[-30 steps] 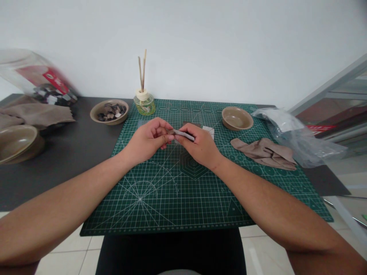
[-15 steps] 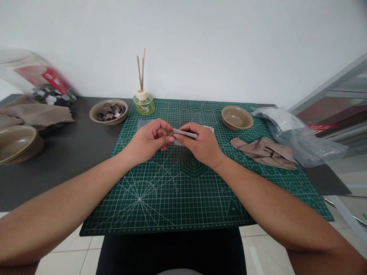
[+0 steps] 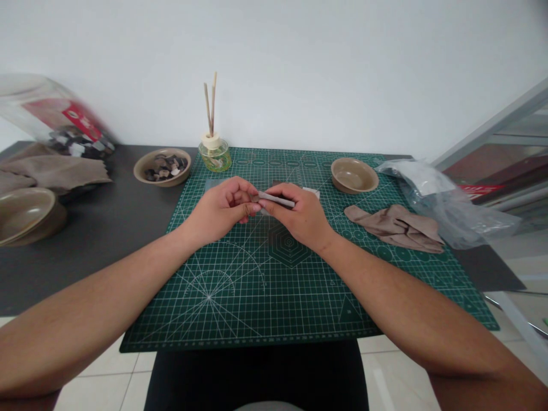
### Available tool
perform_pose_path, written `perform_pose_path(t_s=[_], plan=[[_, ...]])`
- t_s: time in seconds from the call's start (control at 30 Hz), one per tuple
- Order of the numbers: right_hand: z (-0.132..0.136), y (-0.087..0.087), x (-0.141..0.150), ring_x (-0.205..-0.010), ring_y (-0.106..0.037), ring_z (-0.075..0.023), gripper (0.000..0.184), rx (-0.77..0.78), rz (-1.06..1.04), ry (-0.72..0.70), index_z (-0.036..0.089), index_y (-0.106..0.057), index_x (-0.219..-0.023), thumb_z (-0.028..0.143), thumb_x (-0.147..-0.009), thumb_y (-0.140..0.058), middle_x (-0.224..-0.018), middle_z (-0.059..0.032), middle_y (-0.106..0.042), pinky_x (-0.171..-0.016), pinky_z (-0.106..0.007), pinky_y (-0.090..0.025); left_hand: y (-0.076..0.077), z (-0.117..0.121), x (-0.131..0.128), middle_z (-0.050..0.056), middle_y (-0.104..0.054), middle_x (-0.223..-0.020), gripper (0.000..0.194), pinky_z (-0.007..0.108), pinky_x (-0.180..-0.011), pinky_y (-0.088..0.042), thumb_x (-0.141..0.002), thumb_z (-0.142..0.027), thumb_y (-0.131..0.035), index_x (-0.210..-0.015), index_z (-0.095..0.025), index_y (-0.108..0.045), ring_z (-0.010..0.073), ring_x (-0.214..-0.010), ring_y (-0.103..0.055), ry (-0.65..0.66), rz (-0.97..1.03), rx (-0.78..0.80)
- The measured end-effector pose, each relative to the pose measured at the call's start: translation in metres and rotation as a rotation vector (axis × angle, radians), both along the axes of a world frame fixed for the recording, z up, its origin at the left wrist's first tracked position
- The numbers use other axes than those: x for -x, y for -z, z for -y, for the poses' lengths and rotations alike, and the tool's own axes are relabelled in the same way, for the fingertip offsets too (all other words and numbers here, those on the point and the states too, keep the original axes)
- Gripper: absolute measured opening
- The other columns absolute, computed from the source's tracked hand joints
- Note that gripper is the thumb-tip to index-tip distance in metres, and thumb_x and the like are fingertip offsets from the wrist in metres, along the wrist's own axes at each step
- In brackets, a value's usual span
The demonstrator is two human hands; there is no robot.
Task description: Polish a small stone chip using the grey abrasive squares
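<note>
Both my hands meet over the far middle of a green cutting mat (image 3: 265, 285). My right hand (image 3: 299, 217) pinches a thin flat grey piece (image 3: 278, 200), seen edge-on, between thumb and fingers. My left hand (image 3: 222, 208) is curled, its fingertips touching the left end of the same piece. A few flat grey and white pieces (image 3: 312, 192) lie on the mat just behind my hands, partly hidden.
A bowl of small dark and pale chips (image 3: 162, 166) and a reed diffuser (image 3: 214, 153) stand at the back left. An empty tan bowl (image 3: 354, 175), a beige cloth (image 3: 396, 228) and a plastic bag (image 3: 445, 200) lie right. Another bowl (image 3: 25, 212), cloth and jar sit far left.
The grey piece has tilted slightly flatter and my right hand has crept a little to the right; the hands otherwise stay in place.
</note>
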State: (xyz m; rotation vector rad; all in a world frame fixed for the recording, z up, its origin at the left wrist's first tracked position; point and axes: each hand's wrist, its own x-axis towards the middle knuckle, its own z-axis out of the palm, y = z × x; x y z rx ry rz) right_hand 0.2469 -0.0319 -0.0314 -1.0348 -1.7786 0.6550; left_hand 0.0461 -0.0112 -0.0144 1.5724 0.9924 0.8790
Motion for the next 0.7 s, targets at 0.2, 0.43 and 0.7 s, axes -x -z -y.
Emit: perform_pose_path(t_s=[0.2,0.43,0.7], plan=[[0.0008,-0.0013,-0.0005,-0.082,-0.067,-0.0186,0.005,-0.014,0.003,0.021,0.026,-0.081,-0.089,0.031,-0.09,-0.079,-0.085,0.0016,-0.078,-0.078,-0.034,-0.05,0.0007,-0.0004,0.0002,-0.005,-0.063,-0.063,0.027,0.023,-0.052,-0.05,-0.074,-0.027,-0.08,-0.091,-0.019,-0.062,0.011,-0.054,-0.059,0.004,-0.006,0.001],[0.006,-0.0056,0.0014,-0.078,-0.067,-0.0174,0.008,-0.056,0.023,0.066,0.026,-0.081,-0.084,0.029,-0.091,-0.079,-0.08,0.002,-0.077,-0.077,-0.033,-0.049,0.0018,0.0016,0.0006,-0.005,-0.064,-0.063,0.029,0.023,-0.052,-0.051,-0.076,-0.029,-0.082,-0.093,-0.019,-0.061,0.011,-0.054,-0.06,-0.001,0.008,-0.04],[0.007,-0.0059,0.0014,-0.079,-0.066,-0.017,0.011,-0.062,0.019,0.086,0.026,-0.079,-0.086,0.035,-0.093,-0.077,-0.082,0.0024,-0.076,-0.079,-0.033,-0.049,0.0036,0.0,0.0033,-0.005,-0.063,-0.064,0.026,0.023,-0.052,-0.052,-0.077,-0.026,-0.082,-0.094,-0.019,-0.063,0.0109,-0.054,-0.062,0.0,0.01,-0.069]])
